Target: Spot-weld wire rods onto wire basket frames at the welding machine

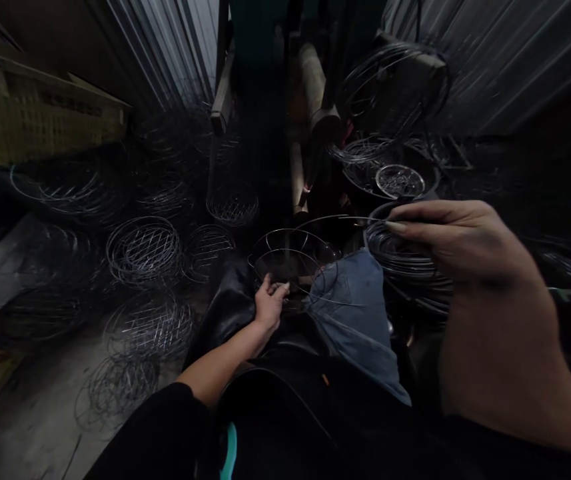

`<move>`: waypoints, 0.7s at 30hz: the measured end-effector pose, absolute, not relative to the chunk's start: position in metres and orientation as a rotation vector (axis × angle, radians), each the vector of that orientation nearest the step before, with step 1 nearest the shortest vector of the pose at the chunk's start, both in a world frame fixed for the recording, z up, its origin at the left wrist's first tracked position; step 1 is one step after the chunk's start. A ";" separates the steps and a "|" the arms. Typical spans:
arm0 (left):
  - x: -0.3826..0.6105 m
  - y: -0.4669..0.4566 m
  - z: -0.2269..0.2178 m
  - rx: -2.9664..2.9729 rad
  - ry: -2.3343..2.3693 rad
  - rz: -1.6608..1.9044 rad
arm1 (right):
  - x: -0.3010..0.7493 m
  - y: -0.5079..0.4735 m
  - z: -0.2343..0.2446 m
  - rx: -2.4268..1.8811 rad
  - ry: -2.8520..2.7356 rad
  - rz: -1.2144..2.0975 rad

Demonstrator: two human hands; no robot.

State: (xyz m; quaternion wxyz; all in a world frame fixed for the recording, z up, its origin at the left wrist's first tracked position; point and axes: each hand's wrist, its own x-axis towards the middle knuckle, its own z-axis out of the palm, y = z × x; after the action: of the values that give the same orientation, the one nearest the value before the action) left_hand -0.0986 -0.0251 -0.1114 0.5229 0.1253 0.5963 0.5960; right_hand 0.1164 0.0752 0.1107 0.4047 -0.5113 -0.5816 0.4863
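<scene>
our right hand (458, 237) pinches wire (340, 216), our left hand (270, 305) a hoop (286, 250); slipping, the wire (springy, perhaps) could whip.

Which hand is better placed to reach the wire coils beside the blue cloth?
Right hand, probably: it is closer to the wire coils, though it pinches a thin wire. The left hand is farther off, at the round wire frame.

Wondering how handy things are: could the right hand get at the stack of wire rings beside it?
Probably yes: the stack of wire rings looks close by the right hand, with nothing visible between, though that hand pinches a thin wire.
</scene>
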 end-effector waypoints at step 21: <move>-0.100 -0.049 -0.062 0.718 1.508 1.269 | 0.067 0.098 0.040 -1.235 -1.199 1.653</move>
State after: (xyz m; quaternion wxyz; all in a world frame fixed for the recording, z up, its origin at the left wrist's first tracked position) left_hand -0.0995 -0.0492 -0.0623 0.4988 0.2968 0.6230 0.5244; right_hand 0.0673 0.0983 0.0403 0.3685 -0.4812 -0.4671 0.6438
